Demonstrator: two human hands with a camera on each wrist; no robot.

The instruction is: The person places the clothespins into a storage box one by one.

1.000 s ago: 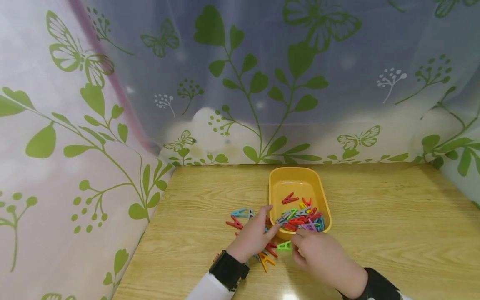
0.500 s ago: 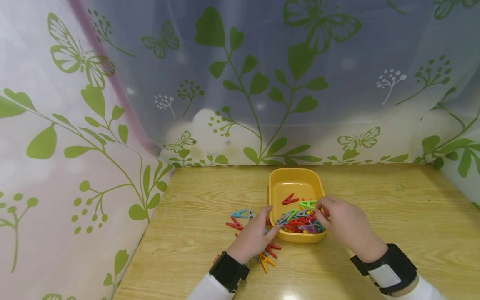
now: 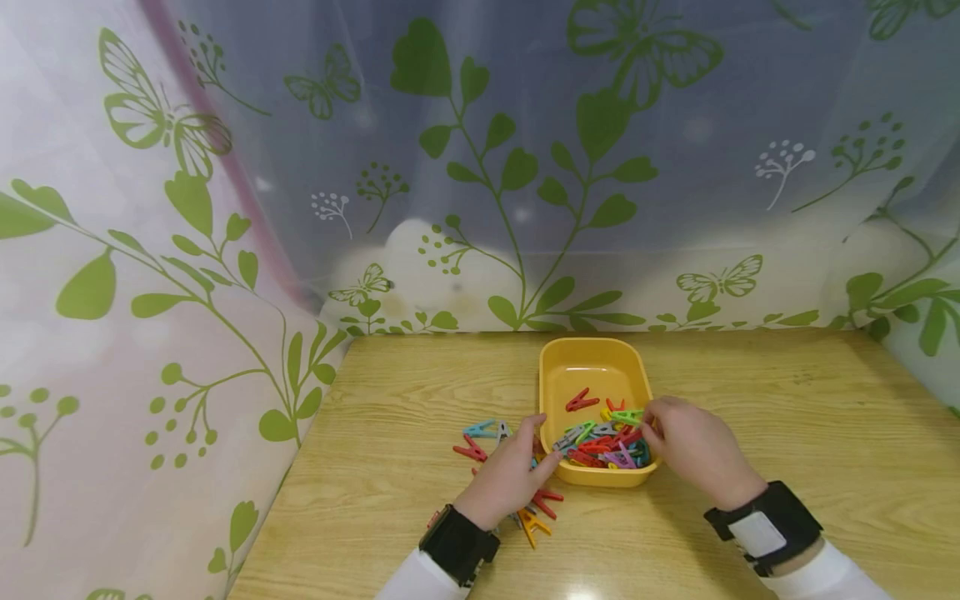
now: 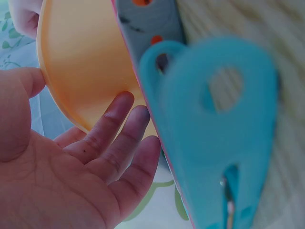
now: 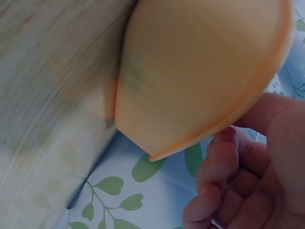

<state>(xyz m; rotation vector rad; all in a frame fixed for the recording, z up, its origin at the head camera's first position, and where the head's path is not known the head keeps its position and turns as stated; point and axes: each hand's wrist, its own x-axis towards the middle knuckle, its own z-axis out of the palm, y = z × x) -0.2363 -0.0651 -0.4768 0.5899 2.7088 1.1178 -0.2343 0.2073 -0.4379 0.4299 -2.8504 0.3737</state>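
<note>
A yellow plastic tray [image 3: 592, 354] holds a heap of coloured clothespins [image 3: 600, 443] at its near end, with a red clothespin [image 3: 581, 401] lying farther back. My right hand [image 3: 693, 446] is at the tray's right rim, pinching a light green clothespin [image 3: 627, 417] that points inward over the heap. In the right wrist view the tray's outer wall [image 5: 190, 71] hides that clothespin. My left hand [image 3: 504, 482] rests against the tray's left side, fingers relaxed. Its thumb [image 4: 31, 81] touches the rim in the left wrist view, and the other fingers lie near the outer wall.
Several loose clothespins lie on the wooden table left of the tray, among them a red clothespin [image 3: 470, 450] and an orange clothespin [image 3: 533, 527]. A blue clothespin [image 4: 224, 138] looms close in the left wrist view. A patterned curtain [image 3: 480, 275] hangs behind the table.
My right hand took the light green clothespin from the table in front of the tray, lifted it over the tray, then shifted slightly right and lower. My left hand stayed at the tray.
</note>
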